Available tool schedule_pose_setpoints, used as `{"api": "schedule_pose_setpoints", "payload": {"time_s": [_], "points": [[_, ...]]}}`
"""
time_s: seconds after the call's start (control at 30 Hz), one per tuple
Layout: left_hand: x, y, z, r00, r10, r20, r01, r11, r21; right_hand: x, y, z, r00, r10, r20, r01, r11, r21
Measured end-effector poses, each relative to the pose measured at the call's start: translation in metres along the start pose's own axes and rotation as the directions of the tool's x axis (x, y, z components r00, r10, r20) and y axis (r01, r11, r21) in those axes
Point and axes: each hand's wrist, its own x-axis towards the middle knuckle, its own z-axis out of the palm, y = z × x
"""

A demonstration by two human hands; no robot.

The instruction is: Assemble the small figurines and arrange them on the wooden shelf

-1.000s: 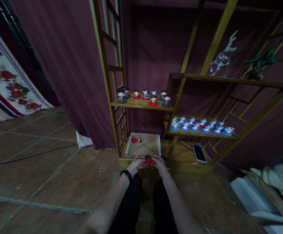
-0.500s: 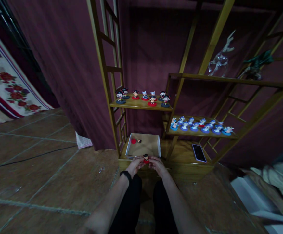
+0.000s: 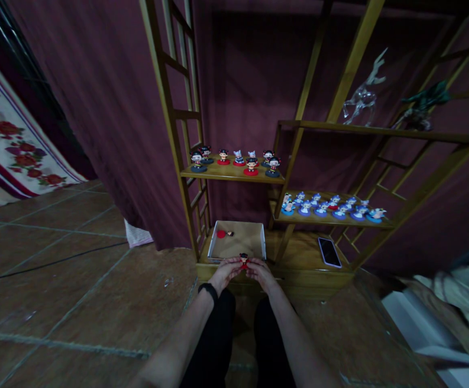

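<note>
Between my two hands is a small figurine (image 3: 244,261) with dark hair and a red base. The fingers of my left hand (image 3: 226,272) grip it from the left, and those of my right hand (image 3: 260,272) close on its right side. Both hands are just in front of a shallow open box (image 3: 247,241) on the cabinet's bottom board. Inside that box another figurine (image 3: 230,234) lies on its side beside its red disc base (image 3: 221,234).
Several figurines on round bases stand on the left shelf (image 3: 234,173), and several bluish ones fill the lower right shelf (image 3: 335,220). A phone (image 3: 329,252) lies on the bottom board. Higher up stands a clear deer ornament (image 3: 363,97). White boxes (image 3: 422,323) are at the right.
The held figurine has turned and shifted slightly to the right and up between my fingers. My hands stay in nearly the same place, and the view has moved a little.
</note>
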Motion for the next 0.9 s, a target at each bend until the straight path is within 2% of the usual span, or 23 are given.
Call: {"api": "schedule_pose_setpoints", "payload": {"time_s": [0.47,0.73,0.9], "points": [[-0.0011,-0.0017,0.0019,0.999,0.022,-0.028,-0.020,0.997,0.072,0.0014,0.0024,0.0040,0.999,-0.036,-0.019,0.034,0.994,-0.103],[-0.0002,-0.0024,0.0047,0.996,0.049,-0.075,-0.042,0.995,0.090,0.0027,0.0024,0.0063,0.997,-0.059,-0.046,0.055,0.995,-0.088],[0.0008,-0.0038,0.0043,0.997,0.048,-0.055,-0.043,0.995,0.085,0.0036,0.0029,0.0054,0.995,-0.102,-0.021,0.100,0.991,-0.087]]}}
